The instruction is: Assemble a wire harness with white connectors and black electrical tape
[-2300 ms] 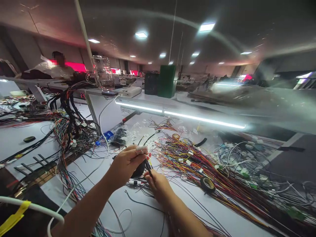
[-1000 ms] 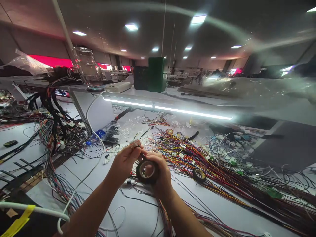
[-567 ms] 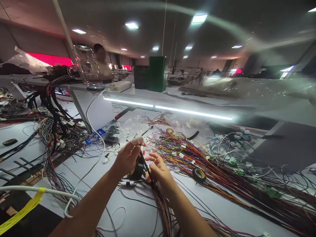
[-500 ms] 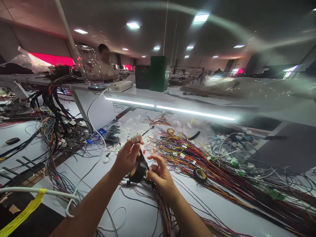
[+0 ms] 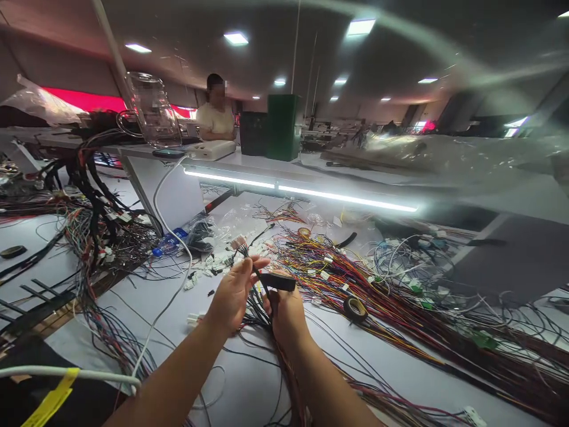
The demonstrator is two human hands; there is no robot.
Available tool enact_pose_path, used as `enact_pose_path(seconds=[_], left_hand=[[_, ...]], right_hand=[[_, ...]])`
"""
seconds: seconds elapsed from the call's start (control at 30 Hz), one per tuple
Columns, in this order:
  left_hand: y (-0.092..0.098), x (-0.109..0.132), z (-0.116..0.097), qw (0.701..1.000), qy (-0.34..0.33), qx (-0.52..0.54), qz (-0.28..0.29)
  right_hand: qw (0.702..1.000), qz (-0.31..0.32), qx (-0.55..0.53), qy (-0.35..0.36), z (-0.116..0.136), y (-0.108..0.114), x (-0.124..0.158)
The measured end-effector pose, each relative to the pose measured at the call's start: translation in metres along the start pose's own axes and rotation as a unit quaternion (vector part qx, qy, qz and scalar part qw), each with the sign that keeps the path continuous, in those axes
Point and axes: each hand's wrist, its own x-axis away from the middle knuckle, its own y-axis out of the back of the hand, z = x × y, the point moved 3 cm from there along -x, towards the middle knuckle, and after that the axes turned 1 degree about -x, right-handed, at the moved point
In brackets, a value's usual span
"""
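Observation:
My left hand (image 5: 232, 293) is closed with thumb and fingers on a wire bundle (image 5: 256, 279), just below a pale multi-pin connector (image 5: 239, 242) that points up and away. Close on its right, my right hand (image 5: 288, 314) is curled around a roll of black tape (image 5: 279, 281), seen edge-on over its fingers. Black tape covers part of the bundle between the hands. Below them the loose wires run down over the white table toward me; the right fingertips are partly hidden behind the bundle.
A thick spread of coloured wires (image 5: 391, 308) fills the right side, with another tape roll (image 5: 355, 309) on it. White connectors (image 5: 213, 261) and a blue-labelled bottle (image 5: 171, 242) lie behind my left hand. A white cable (image 5: 189, 261) hangs from the shelf. Another person (image 5: 216, 112) is beyond it.
The tape roll has moved from hanging below the bundle up and right into my right hand. My left hand sits lower on the wires, leaving the connector exposed. The distant person shifted right.

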Motion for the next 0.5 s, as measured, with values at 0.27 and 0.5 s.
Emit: enact_pose_path(seconds=[0.27,0.5], left_hand=[[0.007,0.003,0.007,0.981,-0.082,-0.151,0.094],[0.015,-0.01,-0.025,0.876,-0.117,-0.456,0.101]], right_hand=[[0.987,0.05,0.064,-0.142,-0.014,0.015,-0.018],[0.991,0.099,0.079,-0.046,-0.012,0.023,-0.007]])
